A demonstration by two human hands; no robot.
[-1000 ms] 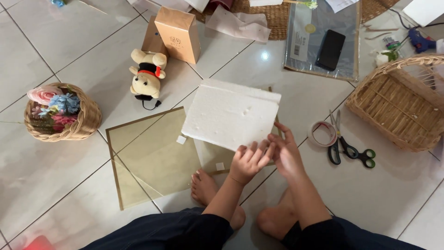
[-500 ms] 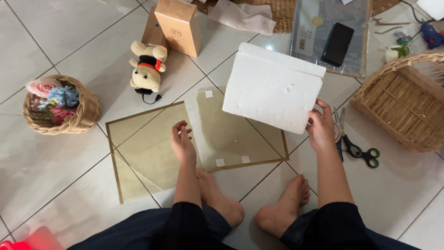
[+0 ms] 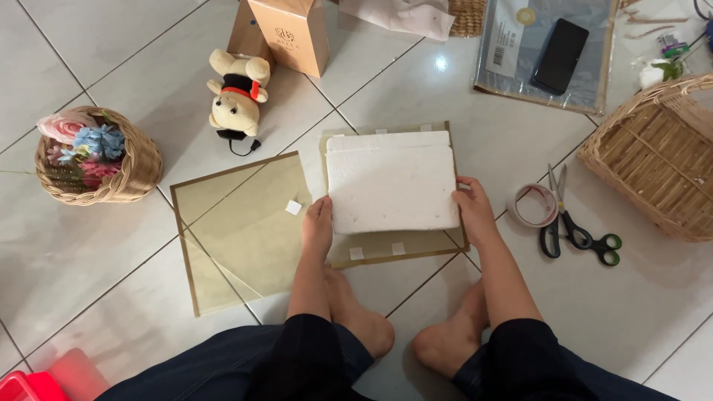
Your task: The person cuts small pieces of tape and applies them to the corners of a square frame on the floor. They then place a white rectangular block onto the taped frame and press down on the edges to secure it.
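Observation:
A white foam slab point(image 3: 392, 186) lies flat on a clear sheet with a gold border point(image 3: 438, 243) on the tiled floor. My left hand point(image 3: 318, 226) holds the slab's left edge and my right hand point(image 3: 474, 212) holds its right edge. A second slab edge shows just behind the first one. Another gold-bordered clear sheet point(image 3: 238, 230) lies to the left, with a small white tape square point(image 3: 294, 207) on it. My bare feet rest below the sheets.
A tape roll point(image 3: 532, 206) and black scissors with green handles point(image 3: 572, 230) lie right of my right hand. A big wicker basket point(image 3: 661, 160) stands far right, a small flower basket point(image 3: 96, 156) far left. A plush bear point(image 3: 236, 93), brown box point(image 3: 293, 33) and phone point(image 3: 561, 46) lie beyond.
The foam slab came down from the air, held by my right hand alone, onto the right clear sheet. My left hand moved from the floor onto the slab's left edge.

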